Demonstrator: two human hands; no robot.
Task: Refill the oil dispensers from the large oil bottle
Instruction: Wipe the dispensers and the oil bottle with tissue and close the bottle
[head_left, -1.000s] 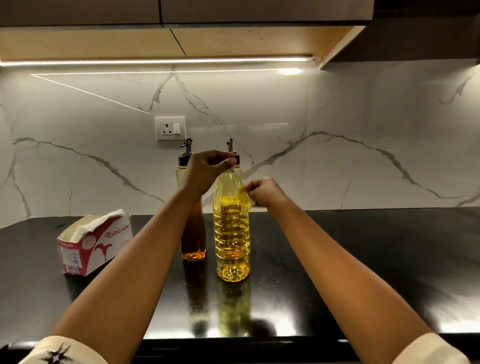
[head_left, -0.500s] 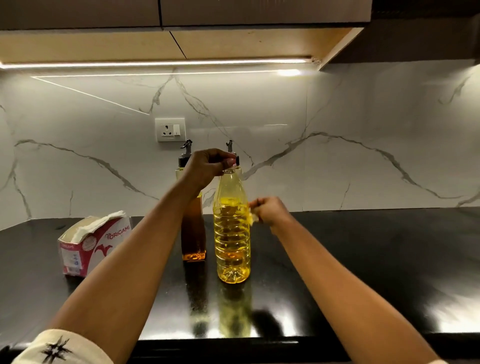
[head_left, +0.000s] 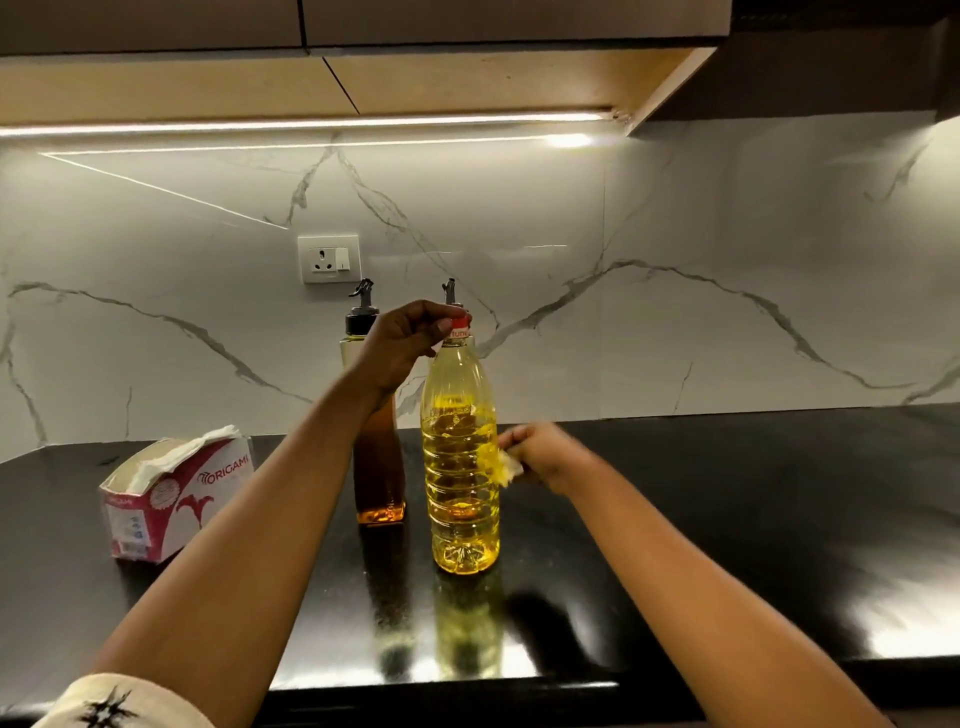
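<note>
**Now: left hand on the cap, right hand beside the big bottle**

Seen from the head camera, the large oil bottle (head_left: 461, 467) stands upright on the black table (head_left: 727, 493), about in the middle, with yellow oil filling most of its ribbed body. Its red cap (head_left: 458, 328) is on. The left hand (head_left: 405, 343) reaches in from above and to the left, and its fingers (head_left: 436, 310) and thumb are curled round that cap, clamped on it.

The right hand (head_left: 543, 457) is low, just beside the right flank of the bottle near its middle. Its fingers (head_left: 514, 441) are bunched together, pinching a small pale wad (head_left: 506, 466) that touches or nearly touches the plastic. The hand is blurred, so I cannot tell what the wad is.

Just left of the big bottle stands an oil dispenser (head_left: 382, 478), tall and square, with a black pour spout (head_left: 361, 306) on top and amber oil inside; the left forearm crosses in front of it. A second dispenser sits behind the big bottle, and only its spout tip (head_left: 450, 291) shows above the left hand.

Farther left on the table lies a red and white tissue box (head_left: 171, 499), torn open, with white tissue sticking out. A white wall socket (head_left: 329, 258) sits in the marble wall (head_left: 727, 286) behind, under a lit cabinet (head_left: 467, 78). A pale sleeve (head_left: 119, 701) shows at the bottom left.
</note>
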